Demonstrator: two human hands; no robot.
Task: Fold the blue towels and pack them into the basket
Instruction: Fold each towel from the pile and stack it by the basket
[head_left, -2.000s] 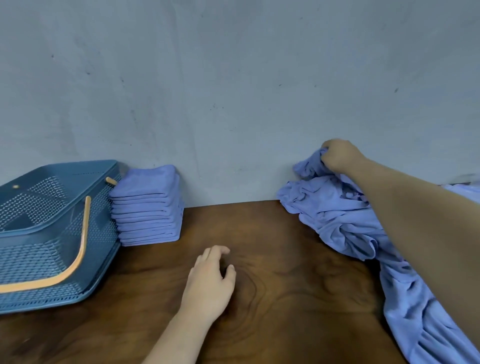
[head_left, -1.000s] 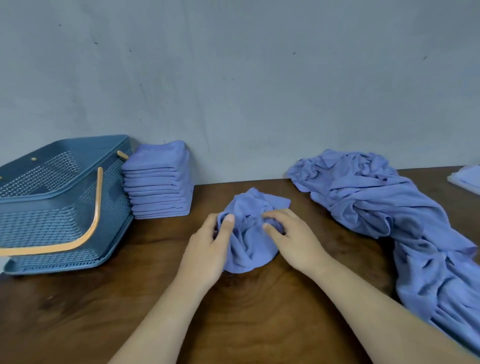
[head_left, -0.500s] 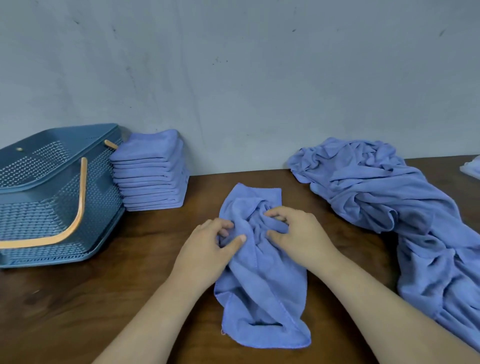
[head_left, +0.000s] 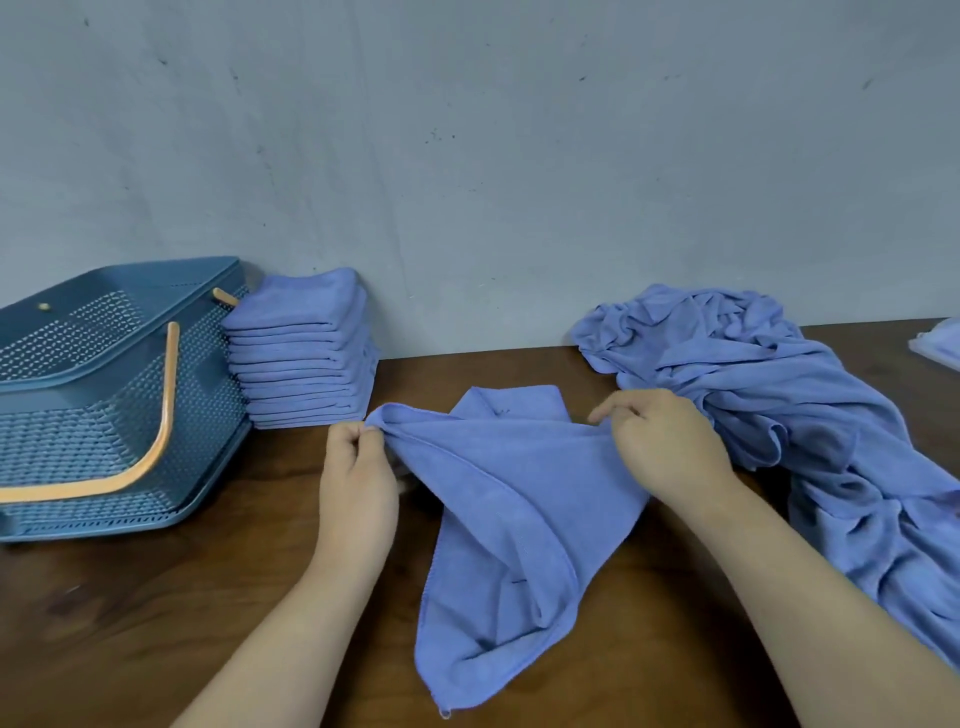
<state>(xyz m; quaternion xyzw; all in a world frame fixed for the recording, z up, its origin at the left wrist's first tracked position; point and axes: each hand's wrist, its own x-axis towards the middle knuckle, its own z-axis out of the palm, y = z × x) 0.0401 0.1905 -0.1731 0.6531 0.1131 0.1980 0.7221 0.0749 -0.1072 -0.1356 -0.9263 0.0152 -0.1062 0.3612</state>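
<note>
So the left hand (head_left: 358, 483) and right hand (head_left: 660, 447) fingers (head_left: 371, 434) each pinch a far corner of the blue towel (head_left: 498, 499) on the bench (head_left: 156, 597). I'd pull it taut and lay it flat before folding, so it matches the folded stack (head_left: 306, 364) on the left, beside the basket (head_left: 104, 431).

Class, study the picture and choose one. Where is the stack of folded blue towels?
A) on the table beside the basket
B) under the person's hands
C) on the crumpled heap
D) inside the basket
A: the stack of folded towels stands on the table, right beside the basket and by the wall, not inside it.
</note>
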